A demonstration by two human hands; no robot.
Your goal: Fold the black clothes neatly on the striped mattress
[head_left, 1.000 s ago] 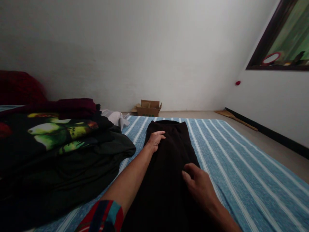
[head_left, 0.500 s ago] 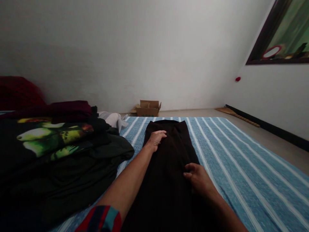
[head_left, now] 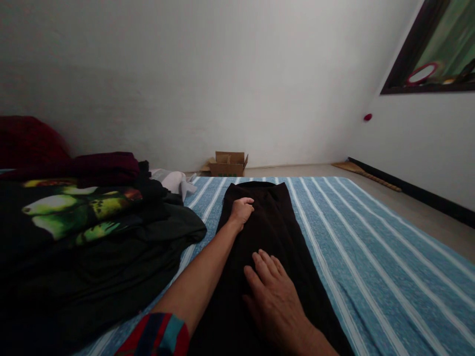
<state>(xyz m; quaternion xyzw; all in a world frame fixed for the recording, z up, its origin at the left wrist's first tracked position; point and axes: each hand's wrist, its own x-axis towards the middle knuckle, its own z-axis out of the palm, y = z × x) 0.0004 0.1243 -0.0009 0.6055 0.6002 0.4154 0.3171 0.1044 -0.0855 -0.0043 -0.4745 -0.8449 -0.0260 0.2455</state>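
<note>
Dark trousers (head_left: 272, 222) lie lengthwise in front of me, the waistband at the far end and the near part running out of view below. My left hand (head_left: 242, 212) is on their upper left part, its fingers curled in against the cloth. Closer to me, my right hand (head_left: 272, 291) lies flat on the trousers with its fingers stretched out and slightly apart. Beneath is a blue bed cover (head_left: 356, 247) with white stripes.
To the left is a heap of dark clothes (head_left: 148, 252), including a black garment with a green and yellow print (head_left: 79, 210). A maroon cloth (head_left: 107, 165) and a pale cloth (head_left: 172, 183) lie behind. A cardboard box (head_left: 227, 165) stands beyond the bed, by the wall.
My right hand has gone from pinching at the right edge of the trousers to lying flat nearer their middle. The left hand's fingers have curled in; it stays at the same spot.
</note>
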